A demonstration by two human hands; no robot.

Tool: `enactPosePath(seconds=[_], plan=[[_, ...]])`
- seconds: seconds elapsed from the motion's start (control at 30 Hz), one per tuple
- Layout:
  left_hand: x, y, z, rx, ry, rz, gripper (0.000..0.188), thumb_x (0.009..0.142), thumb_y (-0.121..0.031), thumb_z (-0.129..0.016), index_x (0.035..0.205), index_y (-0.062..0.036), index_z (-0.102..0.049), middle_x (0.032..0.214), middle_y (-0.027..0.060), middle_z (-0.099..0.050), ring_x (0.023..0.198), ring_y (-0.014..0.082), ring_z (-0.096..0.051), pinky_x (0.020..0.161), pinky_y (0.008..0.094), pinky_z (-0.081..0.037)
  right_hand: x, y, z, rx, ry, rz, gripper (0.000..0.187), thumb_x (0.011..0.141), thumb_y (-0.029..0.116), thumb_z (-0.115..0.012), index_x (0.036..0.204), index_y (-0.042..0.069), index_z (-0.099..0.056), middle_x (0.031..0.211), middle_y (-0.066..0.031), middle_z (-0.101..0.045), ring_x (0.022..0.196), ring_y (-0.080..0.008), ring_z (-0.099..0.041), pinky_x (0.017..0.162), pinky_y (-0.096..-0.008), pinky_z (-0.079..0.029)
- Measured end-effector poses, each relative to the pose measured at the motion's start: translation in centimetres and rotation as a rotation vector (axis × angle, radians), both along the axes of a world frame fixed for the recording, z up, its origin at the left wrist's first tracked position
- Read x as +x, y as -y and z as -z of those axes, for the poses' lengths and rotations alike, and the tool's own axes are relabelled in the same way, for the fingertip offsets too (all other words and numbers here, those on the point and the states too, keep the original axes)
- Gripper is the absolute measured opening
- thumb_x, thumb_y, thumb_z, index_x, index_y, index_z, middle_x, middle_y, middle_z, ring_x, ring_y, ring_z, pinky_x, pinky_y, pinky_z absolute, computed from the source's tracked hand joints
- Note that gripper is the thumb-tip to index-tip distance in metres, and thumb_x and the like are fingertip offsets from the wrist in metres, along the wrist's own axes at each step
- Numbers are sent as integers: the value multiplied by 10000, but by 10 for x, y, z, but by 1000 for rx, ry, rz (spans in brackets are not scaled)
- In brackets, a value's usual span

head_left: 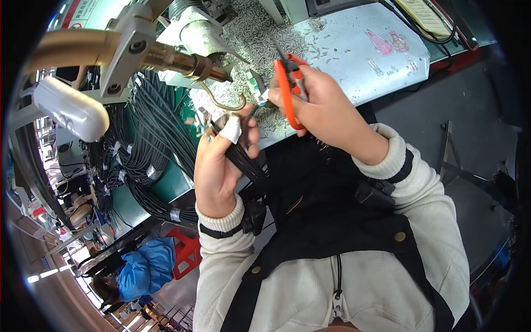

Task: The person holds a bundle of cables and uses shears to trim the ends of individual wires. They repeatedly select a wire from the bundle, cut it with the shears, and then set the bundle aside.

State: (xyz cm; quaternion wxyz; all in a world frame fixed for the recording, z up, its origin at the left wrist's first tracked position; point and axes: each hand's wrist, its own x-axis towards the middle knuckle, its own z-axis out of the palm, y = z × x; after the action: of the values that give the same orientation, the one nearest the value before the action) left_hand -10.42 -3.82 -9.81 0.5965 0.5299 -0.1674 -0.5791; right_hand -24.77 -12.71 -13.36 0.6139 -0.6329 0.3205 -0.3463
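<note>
Left hand (217,171): fingers curled around black cables (243,163), thumb up with a white wrap (231,129) on it. Grip closed on the cables; coloured wire ends show beside the thumb.

Right hand (332,113): grasping an orange-handled cutting tool (287,97), dark blades directed away from the body, handles spread. Thumb side lies just beside a small green-and-white part (258,87); cannot tell whether it is pinched. The 2 hands are close together, cables and tool held over the near edge of the work area.

Surface and contents: pale plate (359,72) bears many loose clippings (249,25), densest on the left, sparser to the right, plus pink stickers (381,43). 1 brass nozzle (188,66) with a bent hook (224,104) stands above the left hand.

Left: coiled black cables (149,127) in tied bundles on a green bench top (171,185).

Black apron (337,227): 1 light slanted strip on its front; pocket edge or pocket content, cannot tell.

Background: 1 person in blue (145,268) beside a red stool (185,252).
</note>
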Motion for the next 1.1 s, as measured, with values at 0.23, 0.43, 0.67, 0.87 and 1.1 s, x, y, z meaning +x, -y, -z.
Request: enactPosePath(seconds=[0.23,0.43,0.67,0.87,1.1], plan=[[-16,-33,5,-70,310,31,256,805,-7,-511,1060,21,-499,974,104,-555,818,164,-549,706,261,-467,-10,-32,-19,-757,-205,212,227,712,129,-647,847,3,-515,639,-95,-552,499,-197,-526,469,-276,-412],[-34,-41,7,34,214,78,419,752,113,-504,1142,-7,-409,1025,90,-518,808,137,-538,697,246,-456,-15,-34,-18,-577,-230,-149,241,690,124,-650,859,-2,-532,687,-130,-570,531,-266,-542,490,-312,-420],[-24,-48,16,-27,233,171,397,757,106,-510,1101,-29,-364,922,72,-509,786,133,-535,669,238,-445,-21,-31,-14,-372,-192,-206,226,748,136,-623,858,-31,-517,613,-105,-539,495,-208,-517,480,-282,-408],[-32,-47,12,-85,245,143,341,764,87,-518,1046,-29,-365,863,81,-519,724,138,-537,657,240,-445,-13,-33,-8,-139,-85,-346,203,796,135,-593,856,-41,-510,581,-47,-523,478,-98,-452,459,-239,-375],[-18,-45,4,20,300,159,155,748,47,-568,892,23,-514,675,47,-531,606,109,-517,593,204,-417,-19,-35,10,312,131,-360,237,777,137,-627,939,-17,-548,614,-29,-547,496,-73,-465,455,-189,-365]])
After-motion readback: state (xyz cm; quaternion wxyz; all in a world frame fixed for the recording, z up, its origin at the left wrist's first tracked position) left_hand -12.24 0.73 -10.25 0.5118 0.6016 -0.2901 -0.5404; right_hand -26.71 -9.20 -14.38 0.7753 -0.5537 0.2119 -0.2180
